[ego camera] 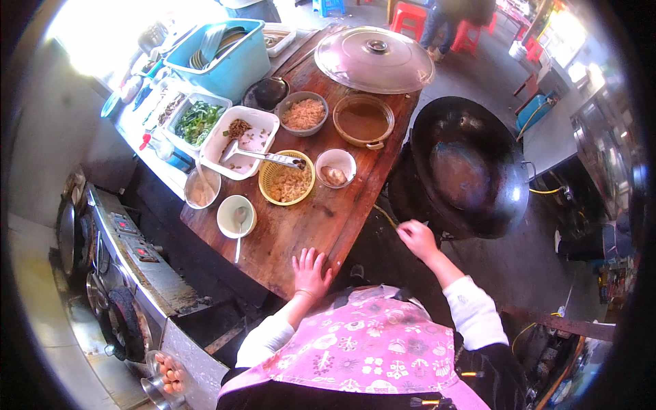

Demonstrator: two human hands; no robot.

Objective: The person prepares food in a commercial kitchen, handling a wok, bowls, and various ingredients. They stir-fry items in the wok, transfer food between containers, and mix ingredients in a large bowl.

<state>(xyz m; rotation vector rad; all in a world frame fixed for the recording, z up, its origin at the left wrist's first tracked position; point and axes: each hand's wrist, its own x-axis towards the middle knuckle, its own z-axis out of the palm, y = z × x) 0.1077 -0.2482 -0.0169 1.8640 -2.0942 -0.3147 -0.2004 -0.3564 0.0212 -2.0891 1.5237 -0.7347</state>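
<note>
My left hand (pixel 310 274) rests palm down on the near corner of the wooden table (pixel 328 225), its fingers spread. Low beside the table's right edge is my right hand (pixel 419 240), fingers curled at the end of a thin yellow hose or cord (pixel 385 215); whether it grips that is not clear. A large dark wok (pixel 461 174) sits just beyond it, bare inside apart from a brownish bottom. Nearest on the tabletop are a white bowl with a pale lump (pixel 334 175), a yellow basket of shredded food (pixel 288 184) and a cup with a spoon (pixel 236 217).
Farther back stand a pot of brown liquid (pixel 363 120), a large metal lid (pixel 376 61), a white tray with a spatula (pixel 256 128), and a blue tub of dishes (pixel 225 66). A stove counter (pixel 138 246) runs along the left. A person (pixel 443 25) stands beyond.
</note>
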